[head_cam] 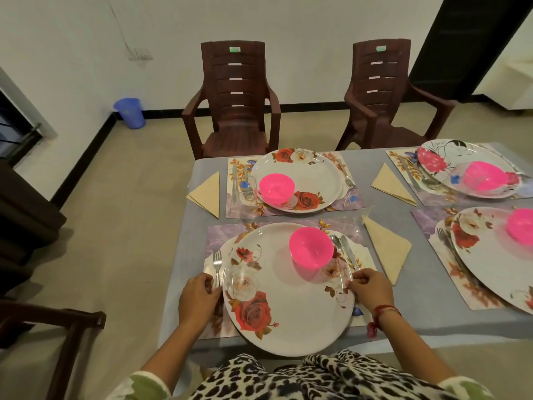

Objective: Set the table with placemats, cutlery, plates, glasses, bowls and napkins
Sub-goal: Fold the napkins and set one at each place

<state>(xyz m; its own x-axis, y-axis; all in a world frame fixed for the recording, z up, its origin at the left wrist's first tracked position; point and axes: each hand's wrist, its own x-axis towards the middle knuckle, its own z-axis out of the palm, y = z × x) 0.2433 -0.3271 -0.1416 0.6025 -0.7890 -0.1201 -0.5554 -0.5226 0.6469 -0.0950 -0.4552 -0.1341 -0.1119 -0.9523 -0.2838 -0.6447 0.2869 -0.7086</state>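
A large white plate point(288, 307) with red roses lies on the near placemat point(222, 235). On it stand a pink bowl point(311, 249) and a clear glass point(241, 284). My left hand point(197, 298) grips the plate's left rim, beside a fork point(217, 265). My right hand point(372, 290) grips its right rim, just below a knife point(349, 252) and spoon point(336, 242). A folded beige napkin point(388, 249) lies to the right of the mat.
Three other set places fill the grey table point(184, 226): one straight ahead with plate point(314, 174) and pink bowl point(276, 188), two at the right. Two brown plastic chairs point(235, 99) stand beyond. A blue bucket point(129, 112) sits by the wall.
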